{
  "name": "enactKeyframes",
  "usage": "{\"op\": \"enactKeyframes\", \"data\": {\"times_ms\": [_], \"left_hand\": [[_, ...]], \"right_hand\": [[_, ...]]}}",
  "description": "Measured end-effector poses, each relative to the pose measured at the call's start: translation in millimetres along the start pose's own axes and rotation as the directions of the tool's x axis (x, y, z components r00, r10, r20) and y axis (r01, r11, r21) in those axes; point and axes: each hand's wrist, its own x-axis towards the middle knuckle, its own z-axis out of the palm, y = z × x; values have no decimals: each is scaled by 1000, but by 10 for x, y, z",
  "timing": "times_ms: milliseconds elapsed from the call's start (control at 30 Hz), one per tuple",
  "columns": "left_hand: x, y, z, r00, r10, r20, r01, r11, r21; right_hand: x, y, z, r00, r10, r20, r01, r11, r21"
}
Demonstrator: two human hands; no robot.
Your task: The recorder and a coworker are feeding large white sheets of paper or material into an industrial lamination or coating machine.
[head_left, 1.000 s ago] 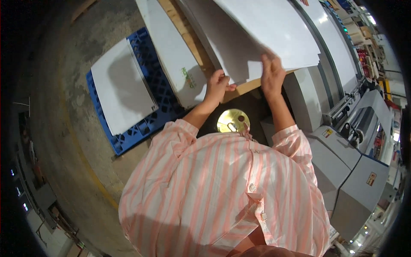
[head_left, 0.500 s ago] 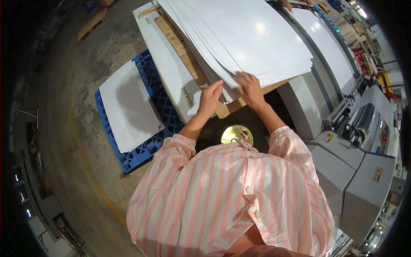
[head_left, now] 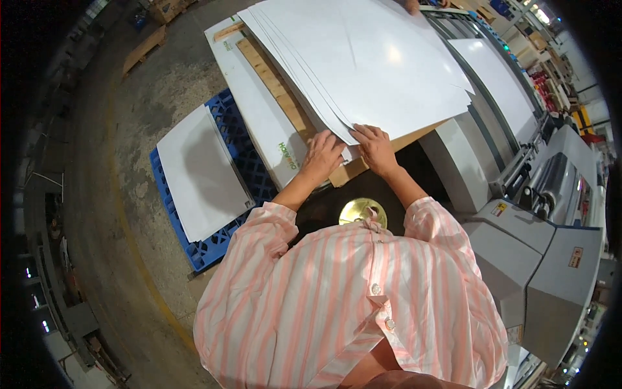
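Note:
A stack of large glossy white sheets (head_left: 382, 71) lies in front of me, its near left corner between my two hands. At that corner my right hand (head_left: 377, 153) is closed with bent fingers on the edge of the upper sheets. Just left of it, my left hand (head_left: 322, 159) curls its fingers against the stack's side edge, with the fingertips partly hidden. Several sheet edges are fanned slightly apart along the left side. Under the stack shows a brown board (head_left: 353, 170).
Left of the stack, a white panel (head_left: 259, 110) carries a wooden strip (head_left: 275, 87). A blue plastic pallet (head_left: 223, 117) on the floor holds more white sheets (head_left: 201, 172). Grey machinery (head_left: 512, 240) with rollers stands right. Another person's hand (head_left: 413, 6) touches the stack's far edge.
The lifted corner of the upper sheets has come down flatter. My left hand has turned over onto the stack's edge. Another white sheet has shifted right on the machine bed.

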Motion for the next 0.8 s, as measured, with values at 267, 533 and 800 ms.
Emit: {"op": "enactKeyframes", "data": {"times_ms": [267, 533, 800], "left_hand": [[182, 154, 7, 881, -455, 131, 439, 684, -582], [310, -36, 230, 633, -659, 407, 301, -275, -913], [348, 38, 211, 662, -648, 376, 244, -288, -926]], "right_hand": [[190, -42, -280, 993, -43, -114, 32, 995, -98], [244, -135, -417, 988, -105, -110, 102, 994, -35], [121, -287, -404, 993, -87, -77, 84, 996, -38]]}}
